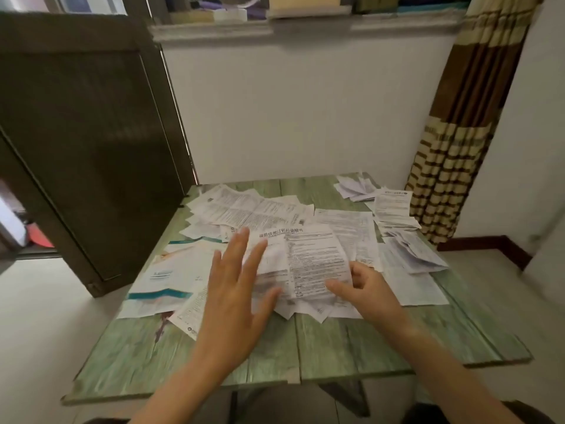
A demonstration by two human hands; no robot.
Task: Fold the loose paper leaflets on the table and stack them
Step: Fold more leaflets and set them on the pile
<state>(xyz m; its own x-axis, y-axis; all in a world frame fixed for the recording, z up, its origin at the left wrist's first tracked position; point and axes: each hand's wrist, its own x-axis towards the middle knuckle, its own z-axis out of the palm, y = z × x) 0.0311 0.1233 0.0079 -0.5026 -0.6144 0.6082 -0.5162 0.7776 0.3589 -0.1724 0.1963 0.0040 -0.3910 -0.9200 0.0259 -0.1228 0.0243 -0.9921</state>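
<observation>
Several loose white printed leaflets lie scattered over a green wooden table (pixel 336 341). One leaflet (pixel 308 258) with a bold headline is lifted at the table's middle. My right hand (pixel 363 289) pinches its lower right edge between thumb and fingers. My left hand (pixel 241 280) is spread flat with straight fingers over the leaflet's left part. A small stack of folded leaflets (pixel 356 186) sits at the far right corner. More part-folded sheets (pixel 412 252) lie along the right side.
A teal-and-white brochure (pixel 165 280) lies at the table's left edge. A dark door panel (pixel 79 142) stands at the left. A striped curtain (pixel 452 154) hangs at the right. Behind the table is a white wall under a shelf.
</observation>
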